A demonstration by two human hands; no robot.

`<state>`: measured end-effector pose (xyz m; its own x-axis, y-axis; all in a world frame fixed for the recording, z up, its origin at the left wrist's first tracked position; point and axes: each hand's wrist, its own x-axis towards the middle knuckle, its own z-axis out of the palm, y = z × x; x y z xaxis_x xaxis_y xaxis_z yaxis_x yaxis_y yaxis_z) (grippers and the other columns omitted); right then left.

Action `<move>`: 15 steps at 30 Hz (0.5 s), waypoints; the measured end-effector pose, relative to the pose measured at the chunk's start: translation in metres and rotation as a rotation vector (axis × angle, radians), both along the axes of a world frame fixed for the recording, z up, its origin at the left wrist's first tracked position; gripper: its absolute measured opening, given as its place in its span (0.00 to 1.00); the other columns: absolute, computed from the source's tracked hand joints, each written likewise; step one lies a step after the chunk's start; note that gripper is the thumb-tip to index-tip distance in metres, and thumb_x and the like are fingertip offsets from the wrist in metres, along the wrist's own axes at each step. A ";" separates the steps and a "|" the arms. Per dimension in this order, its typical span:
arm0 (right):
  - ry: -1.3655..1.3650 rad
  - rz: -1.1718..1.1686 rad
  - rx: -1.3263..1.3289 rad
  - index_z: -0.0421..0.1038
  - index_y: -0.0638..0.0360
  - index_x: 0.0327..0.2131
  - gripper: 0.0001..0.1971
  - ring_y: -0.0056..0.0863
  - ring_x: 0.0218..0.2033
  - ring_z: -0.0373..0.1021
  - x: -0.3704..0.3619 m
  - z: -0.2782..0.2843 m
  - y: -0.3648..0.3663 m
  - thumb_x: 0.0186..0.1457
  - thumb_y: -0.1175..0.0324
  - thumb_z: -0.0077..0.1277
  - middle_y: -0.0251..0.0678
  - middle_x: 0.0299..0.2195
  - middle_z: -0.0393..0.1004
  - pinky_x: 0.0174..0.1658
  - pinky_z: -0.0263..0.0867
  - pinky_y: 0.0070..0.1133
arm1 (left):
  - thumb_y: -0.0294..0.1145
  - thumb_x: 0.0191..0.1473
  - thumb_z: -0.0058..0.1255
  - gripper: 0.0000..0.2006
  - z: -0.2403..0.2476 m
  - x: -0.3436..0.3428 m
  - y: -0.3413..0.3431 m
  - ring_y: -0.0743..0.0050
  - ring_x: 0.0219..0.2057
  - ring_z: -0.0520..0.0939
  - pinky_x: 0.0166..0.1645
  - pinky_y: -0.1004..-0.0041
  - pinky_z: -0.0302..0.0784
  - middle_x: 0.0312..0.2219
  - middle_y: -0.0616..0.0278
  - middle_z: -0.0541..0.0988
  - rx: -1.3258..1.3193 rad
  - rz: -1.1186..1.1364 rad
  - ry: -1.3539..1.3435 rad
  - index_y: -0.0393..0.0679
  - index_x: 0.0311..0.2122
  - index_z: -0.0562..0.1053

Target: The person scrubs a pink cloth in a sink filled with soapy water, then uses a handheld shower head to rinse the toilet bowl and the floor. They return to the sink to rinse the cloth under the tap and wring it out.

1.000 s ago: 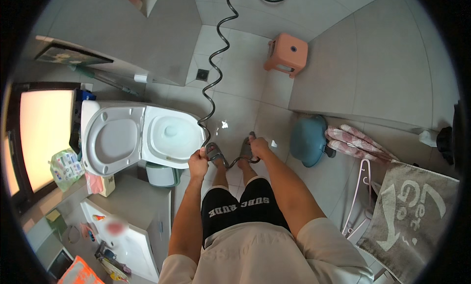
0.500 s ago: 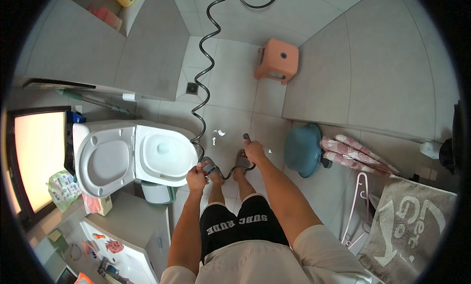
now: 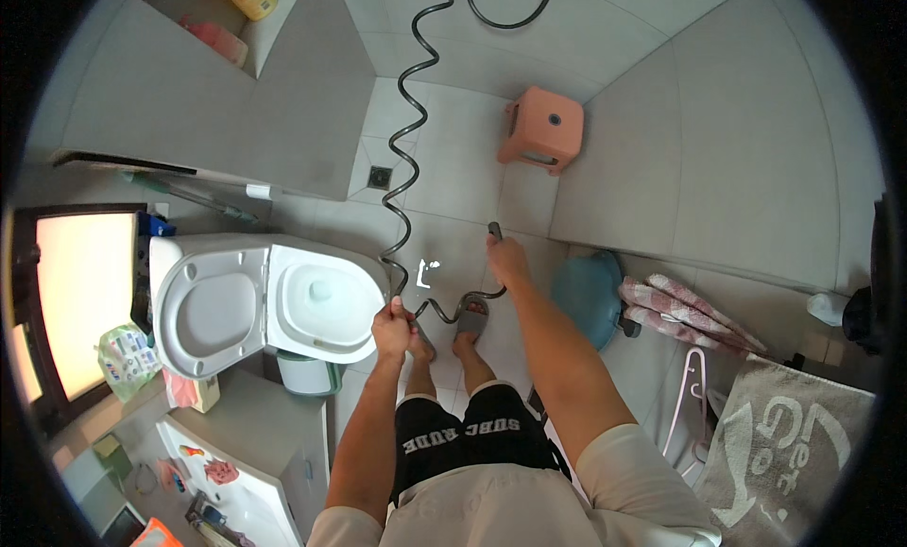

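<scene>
gripping the dark handle (image 3: 494, 230) above the tiled floor (image 3: 458, 150), the right hand (image 3: 508, 258) points it forward; just beside the toilet (image 3: 326, 334), the left hand (image 3: 391, 332) wraps the black coiled hose (image 3: 407, 158), probably to keep its slack from tugging or dragging.

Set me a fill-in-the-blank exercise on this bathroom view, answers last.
The left hand holds a hose that is ____, not straight.
The dark handle is in the person's ____ hand.
In the picture, the toilet stands to the ____ of the orange stool.
The floor drain is ____ in shape.
Missing words: coiled; right; left; square.
</scene>
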<state>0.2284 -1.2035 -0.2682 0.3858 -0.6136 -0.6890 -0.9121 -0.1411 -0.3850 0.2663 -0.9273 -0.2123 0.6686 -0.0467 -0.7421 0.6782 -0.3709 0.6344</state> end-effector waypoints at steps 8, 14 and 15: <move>-0.046 0.135 -0.064 0.71 0.65 0.46 0.29 0.56 0.46 0.74 0.072 0.056 0.023 0.65 0.45 0.40 0.58 0.42 0.77 0.50 0.70 0.43 | 0.48 0.67 0.43 0.24 0.027 0.018 0.011 0.77 0.15 0.75 0.18 0.76 0.73 0.19 0.60 0.75 -0.023 0.078 -0.074 0.36 0.28 0.71; -0.119 0.308 -0.067 0.72 0.65 0.46 0.30 0.56 0.47 0.73 0.097 0.094 0.039 0.64 0.43 0.39 0.58 0.41 0.77 0.51 0.70 0.42 | 0.49 0.67 0.42 0.24 0.053 0.018 0.027 0.75 0.16 0.76 0.18 0.75 0.74 0.21 0.60 0.74 -0.100 0.145 -0.069 0.36 0.28 0.71; -0.114 0.335 -0.062 0.72 0.65 0.45 0.30 0.56 0.47 0.73 0.097 0.098 0.042 0.64 0.43 0.40 0.58 0.42 0.77 0.51 0.70 0.42 | 0.50 0.67 0.41 0.24 0.058 0.017 0.029 0.75 0.15 0.74 0.18 0.74 0.73 0.21 0.60 0.74 -0.097 0.145 -0.075 0.36 0.28 0.71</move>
<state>0.3249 -1.1615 -0.1700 0.6446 -0.4791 -0.5958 -0.7630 -0.4513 -0.4627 0.2837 -0.8982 -0.1538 0.7268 -0.0152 -0.6867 0.6696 -0.2072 0.7132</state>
